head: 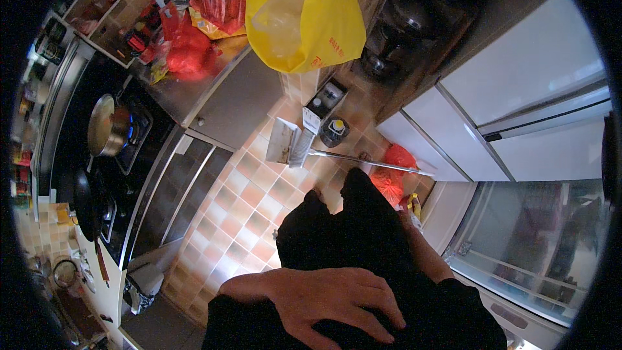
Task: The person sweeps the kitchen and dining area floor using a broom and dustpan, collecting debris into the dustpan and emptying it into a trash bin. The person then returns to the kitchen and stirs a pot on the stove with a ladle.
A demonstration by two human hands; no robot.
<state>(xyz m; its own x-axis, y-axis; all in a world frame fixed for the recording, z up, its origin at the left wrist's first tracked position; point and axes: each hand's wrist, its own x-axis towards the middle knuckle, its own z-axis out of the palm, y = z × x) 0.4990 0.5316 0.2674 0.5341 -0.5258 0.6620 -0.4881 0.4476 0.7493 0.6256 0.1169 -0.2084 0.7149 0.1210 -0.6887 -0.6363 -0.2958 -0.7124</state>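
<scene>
My left hand (335, 301) lies spread across the dark clothing at the front of my body, with nothing in its fingers. Of my right side, the bare forearm (430, 255) reaches down beside my leg; the hand itself is mostly hidden behind the dark clothing, near a red plastic bag (388, 187) and a yellow-and-white package (414, 204) on the floor. A broom (301, 148) with a metal handle lies against a dustpan (282, 141) on the tiled floor. Close by stands a dark plastic jug with a yellow cap (334, 131).
At left, a pot (104, 129) sits over a blue flame on the gas hob (138, 138), beside a dark frying pan (85, 204). A yellow bag (330, 24) hangs ahead. A white fridge (529, 68) and a glass-fronted door (529, 243) stand at right.
</scene>
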